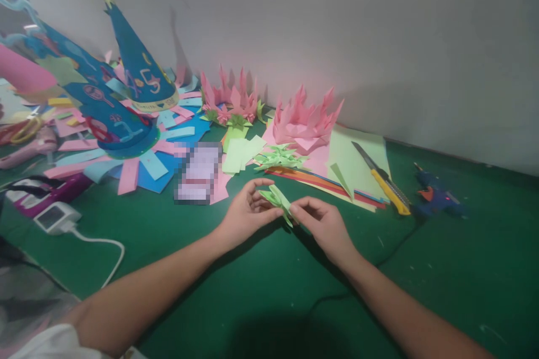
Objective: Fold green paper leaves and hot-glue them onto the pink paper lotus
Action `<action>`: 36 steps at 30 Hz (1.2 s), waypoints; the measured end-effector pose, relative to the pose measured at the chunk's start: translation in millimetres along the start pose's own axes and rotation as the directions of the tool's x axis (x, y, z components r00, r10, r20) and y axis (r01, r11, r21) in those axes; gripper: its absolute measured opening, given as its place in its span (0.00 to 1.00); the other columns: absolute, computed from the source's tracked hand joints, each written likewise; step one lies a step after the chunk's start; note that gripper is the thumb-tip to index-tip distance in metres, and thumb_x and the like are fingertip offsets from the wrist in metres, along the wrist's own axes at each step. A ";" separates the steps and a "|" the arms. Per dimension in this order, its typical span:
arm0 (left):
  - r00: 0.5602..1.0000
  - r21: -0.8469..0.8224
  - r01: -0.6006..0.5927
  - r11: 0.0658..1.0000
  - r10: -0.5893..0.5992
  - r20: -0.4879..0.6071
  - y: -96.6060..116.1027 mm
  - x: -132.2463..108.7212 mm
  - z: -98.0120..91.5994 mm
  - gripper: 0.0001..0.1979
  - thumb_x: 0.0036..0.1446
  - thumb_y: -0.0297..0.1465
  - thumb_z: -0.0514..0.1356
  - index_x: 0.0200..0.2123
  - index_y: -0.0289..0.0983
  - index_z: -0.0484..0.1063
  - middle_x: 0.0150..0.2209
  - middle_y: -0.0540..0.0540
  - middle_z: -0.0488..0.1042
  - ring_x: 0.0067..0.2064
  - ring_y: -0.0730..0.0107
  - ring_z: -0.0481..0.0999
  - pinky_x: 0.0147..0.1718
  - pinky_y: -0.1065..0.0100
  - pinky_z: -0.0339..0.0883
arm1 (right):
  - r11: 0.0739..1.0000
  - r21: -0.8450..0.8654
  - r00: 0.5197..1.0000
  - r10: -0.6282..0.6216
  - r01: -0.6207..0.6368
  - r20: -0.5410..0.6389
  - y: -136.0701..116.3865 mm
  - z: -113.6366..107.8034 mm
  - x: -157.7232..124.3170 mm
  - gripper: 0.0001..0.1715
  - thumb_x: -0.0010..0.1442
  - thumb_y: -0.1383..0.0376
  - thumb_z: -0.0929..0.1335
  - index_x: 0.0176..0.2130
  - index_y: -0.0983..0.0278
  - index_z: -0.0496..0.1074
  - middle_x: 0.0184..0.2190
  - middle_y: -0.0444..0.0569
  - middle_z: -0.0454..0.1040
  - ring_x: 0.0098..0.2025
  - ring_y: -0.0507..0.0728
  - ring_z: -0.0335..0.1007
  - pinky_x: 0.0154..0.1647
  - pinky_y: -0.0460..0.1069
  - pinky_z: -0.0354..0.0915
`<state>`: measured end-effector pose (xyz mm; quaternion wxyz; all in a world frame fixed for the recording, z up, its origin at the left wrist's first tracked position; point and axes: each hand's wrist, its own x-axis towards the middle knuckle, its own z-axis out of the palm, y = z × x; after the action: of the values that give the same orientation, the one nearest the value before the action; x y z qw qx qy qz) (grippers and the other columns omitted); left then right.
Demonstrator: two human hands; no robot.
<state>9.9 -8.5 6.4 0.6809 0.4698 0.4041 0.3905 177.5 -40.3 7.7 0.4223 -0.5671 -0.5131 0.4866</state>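
My left hand [246, 210] and my right hand [322, 224] meet over the green table top [168, 247], both pinching a small folded light-green paper piece [277, 199]. The left fingers curl over its upper left end; the right fingertips grip its lower right end. The piece is held just above the table. Behind it lie more folded green paper pieces [280, 157] and loose light-green paper squares [241, 152].
Pink folded paper flowers [307, 120] stand by the wall. Blue paper cones [141, 64] sit on pink and blue strips at the left. A yellow utility knife [385, 179] lies on coloured sheets; a blue glue gun [435, 193] and a white power adapter [56, 216] flank them.
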 end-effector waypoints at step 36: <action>0.973 -0.161 0.188 0.969 -0.161 0.163 -1.6 -3.0 4.9 0.18 0.41 0.34 0.68 0.34 0.33 0.66 0.31 0.49 0.73 0.33 0.75 0.72 0.37 0.71 0.63 | 0.967 -0.153 0.968 -0.175 0.203 0.179 2.3 4.8 -7.1 0.19 0.57 0.58 0.63 0.20 0.62 0.55 0.18 0.39 0.54 0.22 0.49 0.52 0.23 0.44 0.53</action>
<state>13.6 -13.3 6.6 0.7794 0.3983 0.3563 0.3270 173.2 -47.7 5.5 0.3734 -0.5072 -0.6377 0.4435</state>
